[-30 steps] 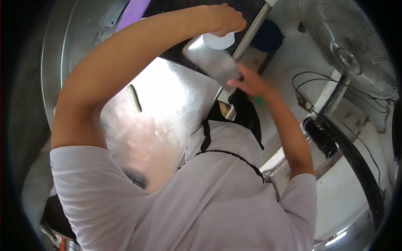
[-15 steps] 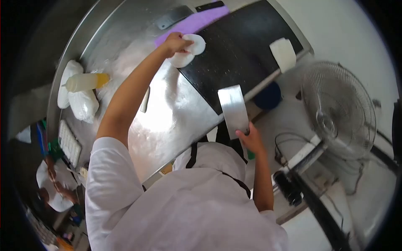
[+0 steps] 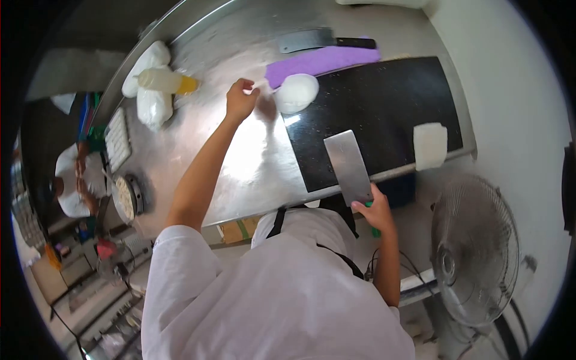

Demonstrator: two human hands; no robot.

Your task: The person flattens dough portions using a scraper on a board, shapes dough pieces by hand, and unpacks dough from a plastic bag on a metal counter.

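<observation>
My left hand [image 3: 242, 101] is above the steel table [image 3: 198, 144], its fingers curved and apart with nothing visible between them. Just right of it, round white wrappers [image 3: 297, 93] lie at the corner of the black board [image 3: 372, 108], next to a purple cloth [image 3: 324, 60]. The fingers of my right hand [image 3: 378, 210] are wrapped round the handle of a broad cleaver [image 3: 349, 165]. Its blade is over the board's near edge. Some green shows below that hand.
A second cleaver [image 3: 306, 40] lies behind the cloth. White sheets [image 3: 430, 146] rest at the board's right edge, near a fan [image 3: 474, 252]. Plastic bags [image 3: 154, 108], a squeeze bottle [image 3: 165, 80], a white tray [image 3: 117, 140] and a bowl [image 3: 127, 197] stand left. Another person [image 3: 75, 183] is at far left.
My left hand has let go of the round wrappers and moved left of them. My right hand still holds the cleaver. The view has shifted, showing more of the table.
</observation>
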